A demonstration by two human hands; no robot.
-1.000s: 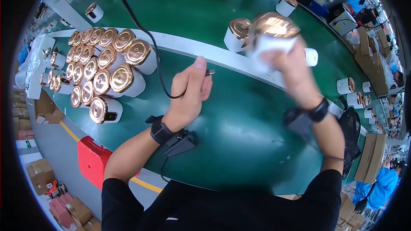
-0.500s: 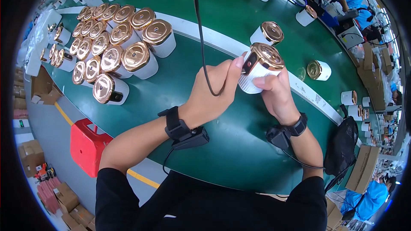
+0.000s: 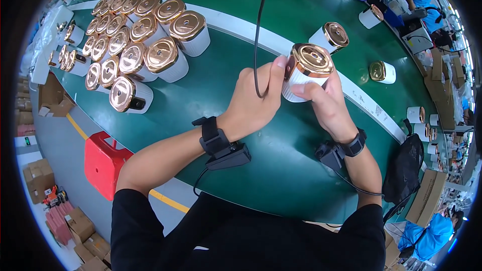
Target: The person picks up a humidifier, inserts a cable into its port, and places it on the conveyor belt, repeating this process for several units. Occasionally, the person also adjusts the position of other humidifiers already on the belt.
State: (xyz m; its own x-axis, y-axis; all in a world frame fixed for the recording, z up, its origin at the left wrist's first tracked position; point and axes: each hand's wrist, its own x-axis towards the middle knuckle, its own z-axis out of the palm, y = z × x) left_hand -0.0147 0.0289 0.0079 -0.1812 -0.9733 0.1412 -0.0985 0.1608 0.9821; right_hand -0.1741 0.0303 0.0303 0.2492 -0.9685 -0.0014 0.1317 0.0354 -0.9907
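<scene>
The white, ribbed canister with a gold top (image 3: 310,62) is held above the green table (image 3: 281,155) by the right hand (image 3: 327,106), with part of its side covered. The black cord (image 3: 256,45) is pinched by the left hand (image 3: 253,98); whether its hidden tip is plugged in cannot be told.

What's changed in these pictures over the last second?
The right hand has brought the gold-lidded white canister inward to the left hand, which has moved the end of the black cable to the dark panel on its side; the plug is hidden. Neither hand let go. The grouped canisters stayed put.
</scene>
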